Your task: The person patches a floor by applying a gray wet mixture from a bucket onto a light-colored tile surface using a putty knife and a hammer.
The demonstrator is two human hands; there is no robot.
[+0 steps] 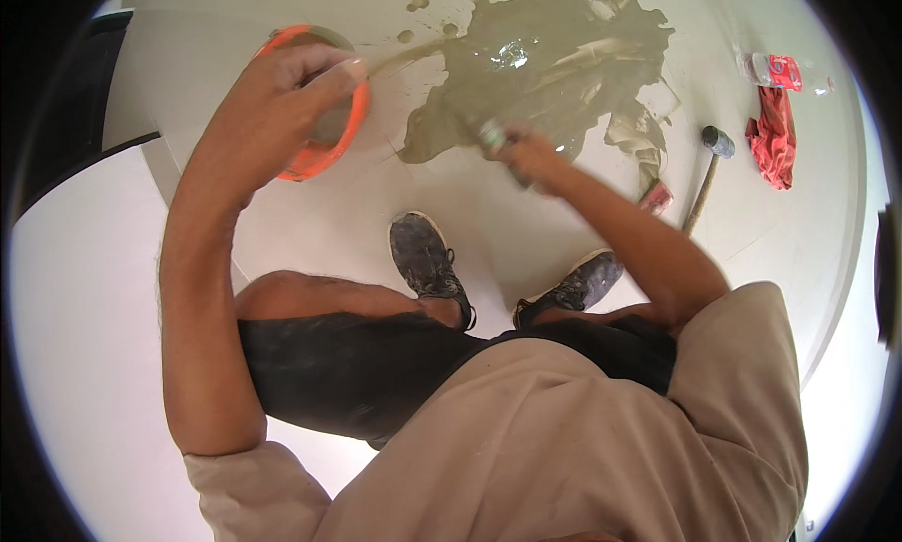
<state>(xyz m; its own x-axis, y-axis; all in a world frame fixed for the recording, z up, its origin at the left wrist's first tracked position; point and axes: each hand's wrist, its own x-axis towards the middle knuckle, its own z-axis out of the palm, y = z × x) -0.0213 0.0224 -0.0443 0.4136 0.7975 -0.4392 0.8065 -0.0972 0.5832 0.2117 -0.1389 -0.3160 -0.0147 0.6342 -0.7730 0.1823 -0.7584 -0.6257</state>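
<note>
My left hand (pixel 287 96) hangs over an orange bucket (pixel 349 133), its fingers curled loosely and the thumb close to the forefinger, with nothing visible in them. It hides part of the bucket's rim and inside, where grey-green stuff shows. Smeared by motion, my right hand (pixel 534 159) is closed around a trowel-like hand tool (pixel 491 134) with a pale part and a thin dark edge. That tool is at the near edge of a wide, wet grey-green puddle of slurry (pixel 554 72) on the pale tiled floor.
To the right lie a black-headed mallet (pixel 718 142) with a wooden handle, a red cloth (pixel 773 143) and a clear plastic bottle (pixel 778 72) with a red label. A pinkish-red object (pixel 657 198) sits partly behind my right forearm. My dark shoes (pixel 423 255) stand on the tiles.
</note>
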